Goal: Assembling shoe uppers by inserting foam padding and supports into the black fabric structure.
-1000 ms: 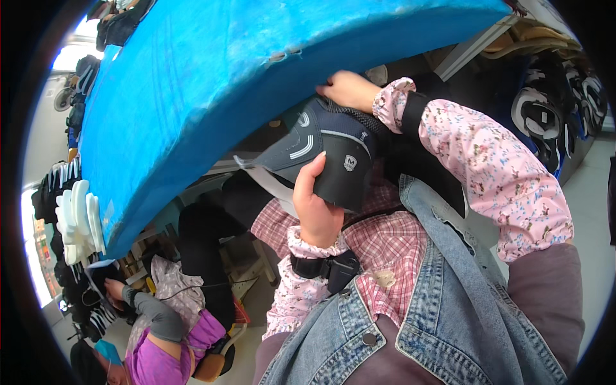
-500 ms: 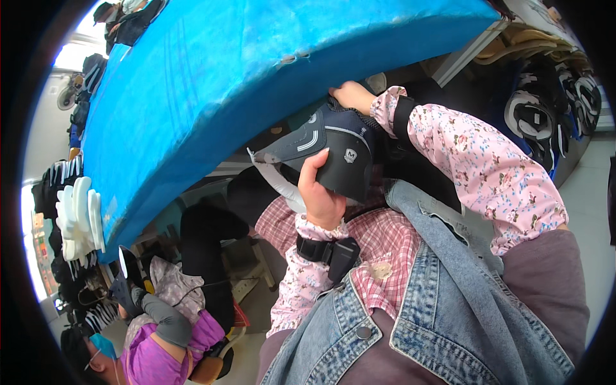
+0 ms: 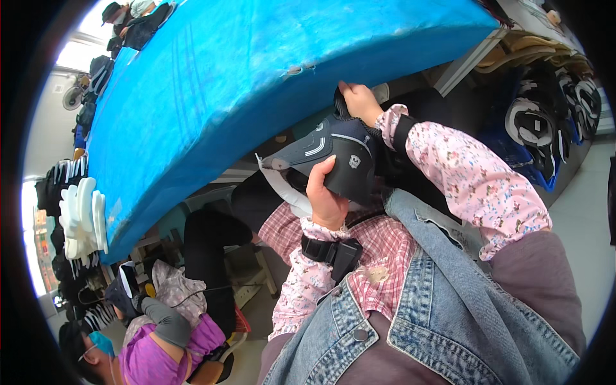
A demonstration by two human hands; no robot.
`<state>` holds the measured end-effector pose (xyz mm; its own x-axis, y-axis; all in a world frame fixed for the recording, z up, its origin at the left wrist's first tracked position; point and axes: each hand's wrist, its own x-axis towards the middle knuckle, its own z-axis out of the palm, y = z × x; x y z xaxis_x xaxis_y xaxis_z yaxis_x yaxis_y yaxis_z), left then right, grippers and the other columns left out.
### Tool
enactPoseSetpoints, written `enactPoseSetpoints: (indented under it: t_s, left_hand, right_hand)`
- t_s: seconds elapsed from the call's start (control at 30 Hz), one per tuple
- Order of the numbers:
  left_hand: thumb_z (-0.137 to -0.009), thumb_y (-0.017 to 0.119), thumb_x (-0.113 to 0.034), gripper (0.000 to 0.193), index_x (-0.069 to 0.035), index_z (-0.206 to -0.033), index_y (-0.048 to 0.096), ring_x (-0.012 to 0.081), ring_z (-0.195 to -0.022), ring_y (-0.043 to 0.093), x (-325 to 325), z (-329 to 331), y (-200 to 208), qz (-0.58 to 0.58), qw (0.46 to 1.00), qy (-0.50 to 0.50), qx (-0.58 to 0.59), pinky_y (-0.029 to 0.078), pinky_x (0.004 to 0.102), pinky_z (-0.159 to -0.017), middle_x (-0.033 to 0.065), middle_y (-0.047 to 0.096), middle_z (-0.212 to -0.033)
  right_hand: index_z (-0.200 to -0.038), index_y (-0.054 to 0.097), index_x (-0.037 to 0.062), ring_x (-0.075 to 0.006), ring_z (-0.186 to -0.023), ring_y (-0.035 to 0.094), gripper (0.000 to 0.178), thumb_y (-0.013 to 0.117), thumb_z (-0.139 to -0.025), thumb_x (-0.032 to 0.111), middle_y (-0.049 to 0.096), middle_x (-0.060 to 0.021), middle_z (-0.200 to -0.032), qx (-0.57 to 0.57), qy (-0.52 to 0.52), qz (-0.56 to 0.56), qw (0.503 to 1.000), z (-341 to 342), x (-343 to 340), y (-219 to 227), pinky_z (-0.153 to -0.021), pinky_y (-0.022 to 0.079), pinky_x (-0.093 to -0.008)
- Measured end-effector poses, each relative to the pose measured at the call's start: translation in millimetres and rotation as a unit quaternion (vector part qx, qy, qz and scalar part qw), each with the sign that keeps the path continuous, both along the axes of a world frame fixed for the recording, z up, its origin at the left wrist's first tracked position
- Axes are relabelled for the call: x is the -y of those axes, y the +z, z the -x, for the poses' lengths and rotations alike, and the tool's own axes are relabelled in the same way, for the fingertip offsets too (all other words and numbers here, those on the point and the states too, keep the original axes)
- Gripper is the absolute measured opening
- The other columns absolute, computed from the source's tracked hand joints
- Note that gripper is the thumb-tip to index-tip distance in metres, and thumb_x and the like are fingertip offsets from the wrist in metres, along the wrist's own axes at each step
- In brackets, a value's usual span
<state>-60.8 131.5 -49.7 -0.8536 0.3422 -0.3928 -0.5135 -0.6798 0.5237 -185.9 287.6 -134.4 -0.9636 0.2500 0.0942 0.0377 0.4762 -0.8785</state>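
Note:
A dark navy and black shoe upper [image 3: 305,151] with light stripes and a small shield badge is held just below the edge of the blue-covered table. My left hand [image 3: 327,196] wraps its lower side, thumb lying across the black panel by the badge. At the upper end, my right hand [image 3: 360,102] pinches a dark mesh piece of the upper, fingers closed and partly hidden behind it. From the pointed end on the left hangs a pale strip [image 3: 280,185] of lining or edging, curving down behind my left hand.
The blue table cover [image 3: 212,96] fills the space ahead. White sole-like pieces [image 3: 82,215] stand at its left end. A co-worker in purple [image 3: 154,353] sits lower left, holding a dark shoe part. Blue crates with black-and-white shoe parts [image 3: 532,122] stand at right.
My right hand has drawn the dark mesh piece a little up and to the right, so more of it shows. My left hand keeps its grip. The whole view has shifted slightly.

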Motion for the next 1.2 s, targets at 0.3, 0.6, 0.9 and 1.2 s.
enactPoseSetpoints:
  t_s: [0.3,0.6,0.9,1.2]
  left_hand:
    - [-0.082,0.049,-0.025,0.031,0.001,-0.094,0.059,0.0214,-0.080,0.062,-1.1,2.4,-7.6,0.022,1.000,0.016,-0.013,0.049,0.0316,-0.075,0.0108,0.064,-0.089]
    - [-0.089,0.053,-0.026,0.043,-0.001,-0.123,0.046,0.0150,-0.105,0.052,6.8,-16.1,-5.5,0.204,0.956,-0.140,-0.158,0.040,0.0275,-0.091,0.0049,0.054,-0.117]
    - [-0.088,0.049,-0.028,0.038,0.000,-0.115,0.051,0.0226,-0.102,0.056,-5.4,-6.3,62.3,0.064,0.994,-0.022,-0.087,0.044,0.0356,-0.089,0.0110,0.058,-0.111]
    - [-0.083,0.050,-0.017,0.023,0.000,-0.098,0.057,0.0187,-0.090,0.058,-5.6,9.8,31.2,0.035,0.998,0.047,0.007,0.046,0.0313,-0.079,0.0069,0.061,-0.097]
  right_hand:
    - [-0.088,0.055,-0.0019,-0.0434,-0.086,0.056,0.027,0.036,-0.089,0.017,0.059,-0.0263,-0.087,-0.101,-0.014,-0.076,0.992,-2.8,7.8,-7.6,-0.075,0.045,-0.0474]
    - [-0.083,0.056,-0.0003,-0.0286,-0.067,0.057,0.050,0.041,-0.086,0.048,0.057,-0.0160,-0.070,0.085,-0.035,0.137,0.986,-29.6,-23.2,-3.6,-0.055,0.043,-0.0379]
    - [-0.082,0.057,-0.0034,-0.0184,-0.072,0.056,0.061,0.063,-0.075,0.057,0.059,-0.0103,-0.074,0.119,0.092,0.000,0.989,-25.9,-40.1,77.4,-0.065,0.045,-0.0296]
    - [-0.097,0.056,0.0052,-0.0397,-0.084,0.060,0.020,0.046,-0.083,0.016,0.063,-0.0208,-0.087,0.058,0.080,-0.263,0.960,9.5,-7.0,14.0,-0.071,0.047,-0.0465]
